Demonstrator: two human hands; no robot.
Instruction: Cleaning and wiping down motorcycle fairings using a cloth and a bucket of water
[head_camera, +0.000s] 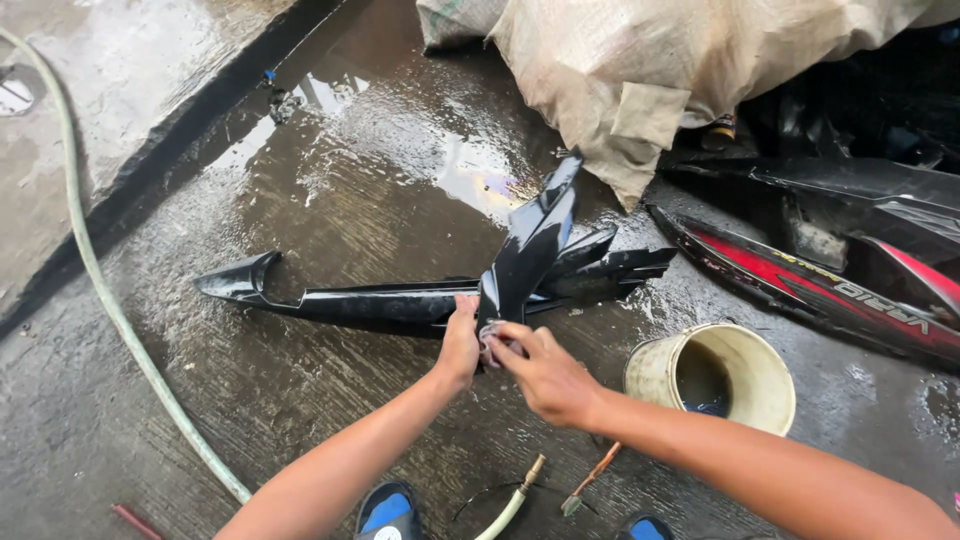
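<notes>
Far to the left of the glossy black panel (530, 250), a pale green hose (100, 290) curves over the wet concrete floor (300, 200). A long black fairing piece (340, 298) lies flat beneath the panel, stretching to its left. The left hand (460, 345) grips the panel's lower end, fingers wrapped around it — the panel stands tilted upward from there. The right hand (545, 375) presses a small wad, seemingly a rag, against that same end. Right of the panel sits a cream bucket (712, 375); farther right, a red-and-black panel (810, 285).
</notes>
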